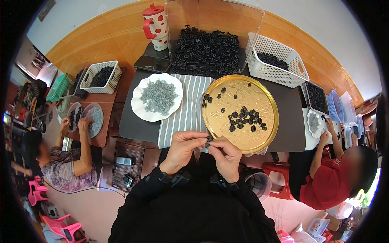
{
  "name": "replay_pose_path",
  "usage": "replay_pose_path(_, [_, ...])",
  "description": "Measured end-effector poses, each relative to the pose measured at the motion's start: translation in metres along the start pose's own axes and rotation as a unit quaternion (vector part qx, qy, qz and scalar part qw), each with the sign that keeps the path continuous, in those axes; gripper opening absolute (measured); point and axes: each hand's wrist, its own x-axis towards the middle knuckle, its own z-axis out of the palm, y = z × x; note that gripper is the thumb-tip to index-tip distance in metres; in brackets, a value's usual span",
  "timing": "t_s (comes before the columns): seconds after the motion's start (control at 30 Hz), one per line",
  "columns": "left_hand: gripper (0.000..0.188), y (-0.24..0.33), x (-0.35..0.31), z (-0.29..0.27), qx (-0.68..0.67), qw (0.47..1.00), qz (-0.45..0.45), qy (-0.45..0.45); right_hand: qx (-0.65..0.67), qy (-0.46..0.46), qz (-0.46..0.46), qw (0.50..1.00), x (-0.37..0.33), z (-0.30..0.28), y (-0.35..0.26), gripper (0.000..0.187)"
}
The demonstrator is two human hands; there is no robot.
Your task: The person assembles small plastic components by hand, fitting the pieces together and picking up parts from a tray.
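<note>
A small black plastic part (208, 140) is pinched between my two hands, just off the near left rim of a round gold tray (219, 125). My left hand (183, 149) grips it with thumb and forefinger from one side. From the other side, my right hand (225, 156) presses its fingertips against the same part, partly hiding it. On the tray lie several loose black parts (245, 117), most of them clustered toward the right. Left of the tray, a white scalloped plate (137, 99) holds a heap of small grey-clear pieces (159, 97).
A striped cloth (178, 125) lies under the tray's left side. Behind stand a clear bin (253, 24) of black parts, a white basket (283, 77), a phone (152, 63) and a red-dotted tumbler (159, 28). People sit at tables left (69, 162) and right (330, 174).
</note>
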Motion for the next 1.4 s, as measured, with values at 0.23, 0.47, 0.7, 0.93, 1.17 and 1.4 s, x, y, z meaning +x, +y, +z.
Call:
replay_pose_path(0.23, [0.017,0.000,-0.005,0.001,0.037,0.999,0.019,-0.014,0.082,0.021,0.077,0.993,-0.002,0.000,-0.005,0.013])
replay_pose_path(0.47, [0.016,-0.006,-0.006,-0.001,0.038,0.999,0.023,-0.012,0.107,0.019,0.093,0.990,-0.002,-0.002,-0.003,0.017])
replay_pose_path(0.7, [0.015,-0.005,-0.005,-0.001,0.139,0.987,0.069,-0.044,0.077,0.003,0.100,0.992,-0.003,-0.006,0.003,0.030])
replay_pose_path(0.93, [0.015,-0.010,-0.006,-0.004,0.108,0.991,0.070,-0.036,0.044,-0.042,0.093,0.994,-0.001,-0.010,0.000,0.032])
replay_pose_path(1.17, [0.015,-0.011,-0.005,-0.005,0.090,0.994,0.053,-0.031,0.117,-0.028,0.126,0.985,-0.001,-0.008,-0.002,0.033])
replay_pose_path(1.4, [0.014,-0.010,-0.005,-0.003,0.106,0.991,0.074,-0.027,0.074,0.021,0.102,0.992,-0.005,0.000,0.000,0.031])
